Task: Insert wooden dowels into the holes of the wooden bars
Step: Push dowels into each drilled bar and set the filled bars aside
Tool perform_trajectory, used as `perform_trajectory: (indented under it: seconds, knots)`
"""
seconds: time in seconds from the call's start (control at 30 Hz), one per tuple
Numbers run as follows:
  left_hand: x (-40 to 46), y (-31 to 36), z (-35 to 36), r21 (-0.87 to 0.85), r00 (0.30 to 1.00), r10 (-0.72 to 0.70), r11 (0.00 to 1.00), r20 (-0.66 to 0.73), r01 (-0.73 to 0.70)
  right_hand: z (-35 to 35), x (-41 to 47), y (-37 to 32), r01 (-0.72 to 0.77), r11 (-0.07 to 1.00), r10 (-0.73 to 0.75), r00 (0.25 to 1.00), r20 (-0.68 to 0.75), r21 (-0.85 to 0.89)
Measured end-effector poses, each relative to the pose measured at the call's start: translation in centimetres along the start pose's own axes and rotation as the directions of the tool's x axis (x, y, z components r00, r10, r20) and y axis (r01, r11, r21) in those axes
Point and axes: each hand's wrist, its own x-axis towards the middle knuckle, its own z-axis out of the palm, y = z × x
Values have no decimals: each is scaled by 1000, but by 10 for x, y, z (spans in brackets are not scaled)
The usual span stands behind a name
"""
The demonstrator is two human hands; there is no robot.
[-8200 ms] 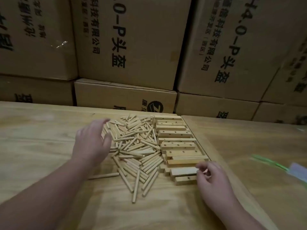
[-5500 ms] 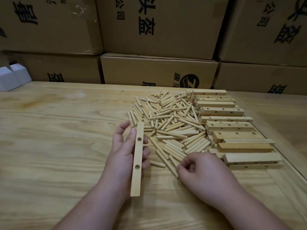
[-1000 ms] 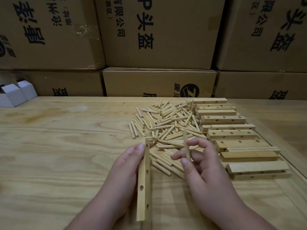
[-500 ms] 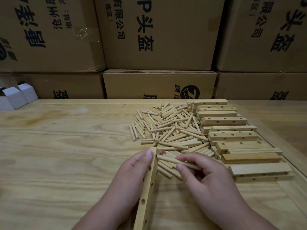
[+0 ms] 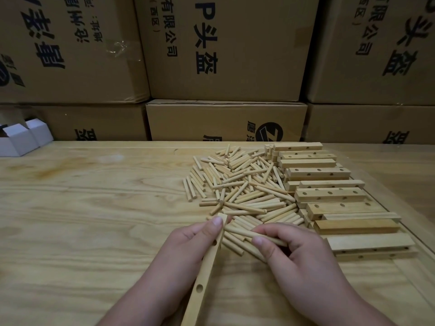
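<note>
On the bench (image 5: 82, 208), near its front edge, the left hand (image 5: 188, 252) grips a bar (image 5: 204, 276) that runs lengthwise away from the person, its drilled face turned to the right. The fingers are curled round the bar, with one fingertip lying on its far end. Two holes show on the drilled face, one close to that fingertip and one lower down.

Just to the right, the right hand (image 5: 294, 260) pinches a dowel (image 5: 256, 235) between thumb and forefinger. The dowel lies nearly level, its left end touching or almost touching the upper part of the bar; whether it has entered a hole cannot be told.

Beyond both hands lies a loose pile of dowels (image 5: 242, 189). To the right of the pile, bars are stacked (image 5: 329, 196) in overlapping rows, several showing a line of holes.

Cartons (image 5: 223, 55) stand along the far edge of the bench. White boxes (image 5: 21, 140) sit at the far left.
</note>
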Motion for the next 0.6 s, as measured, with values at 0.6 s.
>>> perform_trajectory:
  seconds: [0.6]
  knots:
    - [1,-5,0,93,998,54,994,-8,-53,4,0,4,-30,998,31,999,35,-46]
